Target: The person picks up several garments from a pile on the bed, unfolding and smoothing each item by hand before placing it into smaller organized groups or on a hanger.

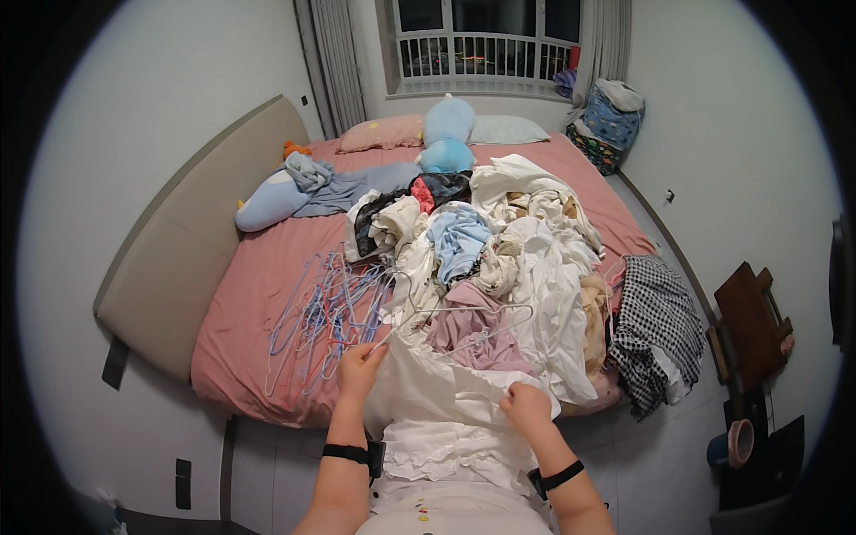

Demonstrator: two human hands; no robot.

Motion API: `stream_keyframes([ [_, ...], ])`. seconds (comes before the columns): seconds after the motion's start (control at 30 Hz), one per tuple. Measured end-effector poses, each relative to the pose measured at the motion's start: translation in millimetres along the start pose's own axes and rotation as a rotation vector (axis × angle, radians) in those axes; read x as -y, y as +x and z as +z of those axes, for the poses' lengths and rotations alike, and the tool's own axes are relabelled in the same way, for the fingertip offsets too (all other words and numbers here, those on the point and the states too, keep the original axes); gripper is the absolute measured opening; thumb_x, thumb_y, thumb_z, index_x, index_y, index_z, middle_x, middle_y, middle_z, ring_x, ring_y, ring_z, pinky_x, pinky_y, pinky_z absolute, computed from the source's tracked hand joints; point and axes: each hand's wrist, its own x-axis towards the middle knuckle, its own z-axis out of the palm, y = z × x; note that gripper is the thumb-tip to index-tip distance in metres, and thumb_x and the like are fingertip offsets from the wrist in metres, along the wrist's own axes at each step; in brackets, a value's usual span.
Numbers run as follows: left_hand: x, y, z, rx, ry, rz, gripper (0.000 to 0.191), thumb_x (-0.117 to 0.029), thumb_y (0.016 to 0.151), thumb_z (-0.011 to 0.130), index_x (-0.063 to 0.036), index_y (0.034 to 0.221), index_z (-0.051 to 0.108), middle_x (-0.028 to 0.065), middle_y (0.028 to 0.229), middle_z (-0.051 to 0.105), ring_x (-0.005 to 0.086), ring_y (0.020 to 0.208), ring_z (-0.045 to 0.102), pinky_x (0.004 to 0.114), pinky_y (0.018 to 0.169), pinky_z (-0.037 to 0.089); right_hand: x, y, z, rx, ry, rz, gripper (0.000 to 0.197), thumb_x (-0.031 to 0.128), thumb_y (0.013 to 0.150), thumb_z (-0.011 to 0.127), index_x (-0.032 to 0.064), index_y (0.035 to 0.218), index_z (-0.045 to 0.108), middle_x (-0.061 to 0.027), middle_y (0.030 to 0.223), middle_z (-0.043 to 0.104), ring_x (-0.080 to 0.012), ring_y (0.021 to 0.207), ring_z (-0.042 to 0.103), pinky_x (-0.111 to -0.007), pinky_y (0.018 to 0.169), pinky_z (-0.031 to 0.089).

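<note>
A white garment (461, 394) hangs in front of me, spread between my hands. My left hand (361, 364) pinches a corner of it together with one end of a pale wire hanger (471, 309). The hanger's hook points up and away, and its other end lies over a mauve garment (468, 321). Closed on the opposite edge of the white garment is my right hand (525, 404). Beyond, a heap of clothes covers the middle of the bed, with a light blue garment (458, 241) and white clothing (545, 287). Left of the heap lies a tangle of hangers (324, 314).
The pink-sheeted bed (247, 321) holds plush toys (274, 200) and pillows (381, 132) farther back. Checked black-and-white clothing (655, 321) hangs over its right edge. On the right floor stand a lined bin (719, 449) and a brown wooden piece (745, 321).
</note>
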Motion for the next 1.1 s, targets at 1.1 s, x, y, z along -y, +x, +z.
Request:
stream_keyframes([
  [1.1, -61, -15, 7, 0.095, 0.342, 0.531, 0.022, -0.008, 0.074, 0.064, -0.0169, 0.094, 0.071, 0.0073, 0.067, 0.058, 0.0244, 0.06, 0.057, 0.032, 0.053, 0.042, 5, 35, -68, -0.375, 0.609, 0.031, 0.026, 0.023, 0.081, 0.067, -0.0017, 0.074, 0.061, -0.0008, 0.062, 0.057, -0.0092, 0.055, 0.047, -0.024, 0.051, 0.038],
])
